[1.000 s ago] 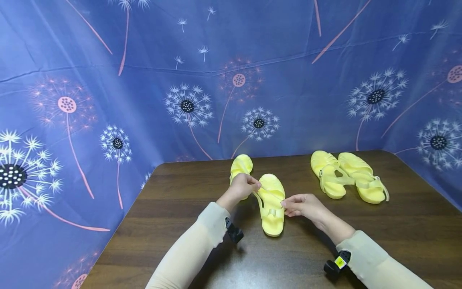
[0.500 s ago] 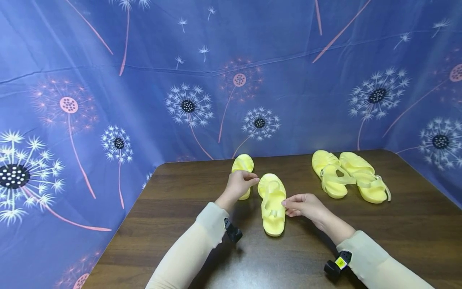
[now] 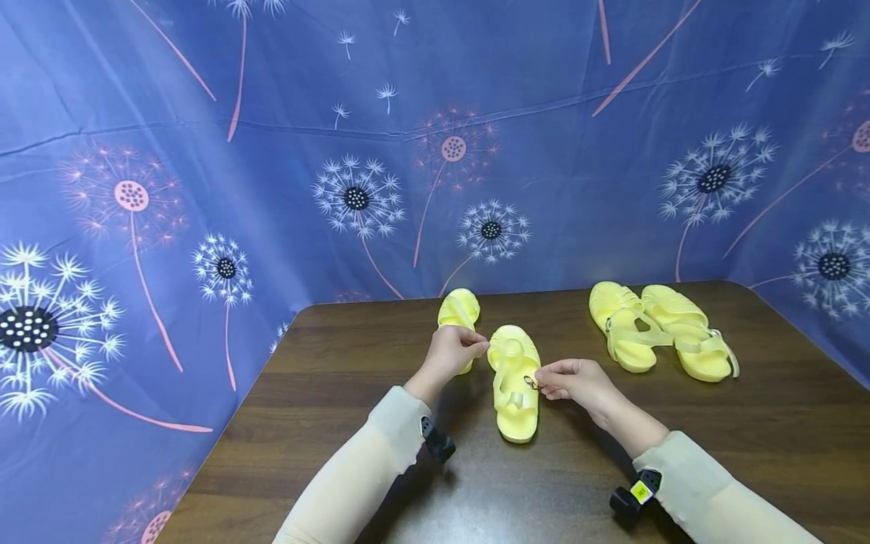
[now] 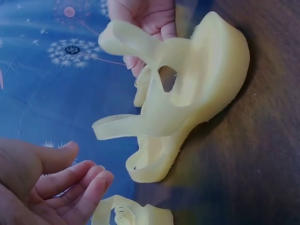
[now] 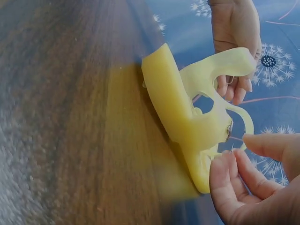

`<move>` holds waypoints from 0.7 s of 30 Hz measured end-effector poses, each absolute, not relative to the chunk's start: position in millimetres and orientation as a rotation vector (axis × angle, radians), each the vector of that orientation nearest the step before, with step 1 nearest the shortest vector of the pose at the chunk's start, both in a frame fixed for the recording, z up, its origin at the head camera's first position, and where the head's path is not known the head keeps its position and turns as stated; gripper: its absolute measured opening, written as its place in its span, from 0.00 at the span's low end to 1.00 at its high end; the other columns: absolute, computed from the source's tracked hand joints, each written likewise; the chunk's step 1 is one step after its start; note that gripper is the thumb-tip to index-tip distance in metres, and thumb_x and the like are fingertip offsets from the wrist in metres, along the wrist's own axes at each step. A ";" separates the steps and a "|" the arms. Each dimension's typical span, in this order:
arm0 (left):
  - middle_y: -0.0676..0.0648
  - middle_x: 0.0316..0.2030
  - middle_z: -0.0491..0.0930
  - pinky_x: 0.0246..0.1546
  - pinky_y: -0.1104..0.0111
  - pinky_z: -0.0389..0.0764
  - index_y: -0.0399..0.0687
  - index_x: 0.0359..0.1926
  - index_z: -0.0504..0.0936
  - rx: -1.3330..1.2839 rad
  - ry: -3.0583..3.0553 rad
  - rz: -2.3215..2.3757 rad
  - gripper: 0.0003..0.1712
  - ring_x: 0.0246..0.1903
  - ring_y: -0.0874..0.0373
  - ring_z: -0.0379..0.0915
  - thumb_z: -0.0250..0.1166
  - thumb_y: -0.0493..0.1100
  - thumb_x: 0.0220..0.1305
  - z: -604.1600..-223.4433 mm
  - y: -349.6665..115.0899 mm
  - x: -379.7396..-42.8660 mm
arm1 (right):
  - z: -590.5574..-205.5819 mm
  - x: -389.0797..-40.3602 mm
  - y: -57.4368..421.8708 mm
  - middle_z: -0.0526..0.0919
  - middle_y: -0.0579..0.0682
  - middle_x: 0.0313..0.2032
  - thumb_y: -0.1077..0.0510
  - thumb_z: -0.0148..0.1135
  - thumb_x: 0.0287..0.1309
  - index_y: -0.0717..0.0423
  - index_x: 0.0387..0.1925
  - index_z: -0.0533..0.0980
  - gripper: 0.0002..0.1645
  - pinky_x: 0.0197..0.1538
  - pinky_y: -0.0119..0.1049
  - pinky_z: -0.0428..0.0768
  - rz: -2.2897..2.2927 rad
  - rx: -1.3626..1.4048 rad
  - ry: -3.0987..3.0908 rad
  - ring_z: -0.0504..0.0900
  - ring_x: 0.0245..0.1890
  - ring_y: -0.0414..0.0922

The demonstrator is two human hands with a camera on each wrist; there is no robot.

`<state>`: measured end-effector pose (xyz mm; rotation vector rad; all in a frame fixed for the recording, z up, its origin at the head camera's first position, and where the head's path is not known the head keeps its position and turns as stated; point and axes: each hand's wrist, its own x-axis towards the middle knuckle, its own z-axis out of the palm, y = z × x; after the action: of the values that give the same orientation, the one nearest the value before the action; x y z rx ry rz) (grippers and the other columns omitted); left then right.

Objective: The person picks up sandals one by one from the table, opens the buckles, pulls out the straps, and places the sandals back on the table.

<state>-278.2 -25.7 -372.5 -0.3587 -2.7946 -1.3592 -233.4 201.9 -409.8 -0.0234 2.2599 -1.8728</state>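
A yellow sandal with jelly-like straps lies mid-table, heel toward me. On its left, my left hand hovers beside the strap; the left wrist view shows its thumb and fingers apart, with nothing between them. At the sandal's right side, a small metal buckle shows just beside the fingertips of my right hand. Seen from the right wrist, the thumb and bent fingers are slightly parted near the buckle. A second yellow sandal lies behind my left hand, partly hidden by it.
Two more yellow sandals, one on the left and one on the right, lie side by side at the back right. The brown wooden table ends at a blue dandelion-print cloth.
One second ago my left hand held the strap out to the left; it has let go, and the strap lies across the sandal. The buckle now shows beside my right fingertips.
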 end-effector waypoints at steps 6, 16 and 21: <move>0.47 0.27 0.86 0.24 0.76 0.75 0.40 0.35 0.88 -0.419 -2.843 -1.343 0.09 0.25 0.64 0.77 0.67 0.42 0.62 -380.6 -24.4 -269.5 | -410.7 -226.9 198.6 0.81 0.58 0.49 0.57 0.61 0.64 0.73 0.56 0.71 0.26 0.50 0.38 0.83 -1.842 0.039 2.287 0.83 0.43 0.43; 0.39 0.45 0.84 0.43 0.64 0.84 0.33 0.52 0.80 -0.222 -2.753 -1.822 0.22 0.43 0.48 0.83 0.69 0.42 0.61 -403.7 -30.9 -257.6 | -413.8 -217.5 187.0 0.63 0.73 0.64 0.55 0.62 0.64 0.75 0.67 0.56 0.42 0.59 0.44 0.77 -1.877 0.113 2.250 0.71 0.61 0.59; 0.35 0.54 0.79 0.52 0.60 0.81 0.28 0.62 0.70 -0.110 -2.582 -2.180 0.30 0.52 0.48 0.79 0.66 0.38 0.63 -413.7 -30.2 -247.1 | -413.1 -209.9 182.7 0.61 0.74 0.66 0.53 0.59 0.66 0.77 0.68 0.53 0.42 0.64 0.51 0.72 -1.894 0.127 2.174 0.68 0.65 0.64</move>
<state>-247.1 -30.2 -413.7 -0.1103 -2.5818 -2.1800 -209.9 182.7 -413.1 0.1274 2.1741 -1.8945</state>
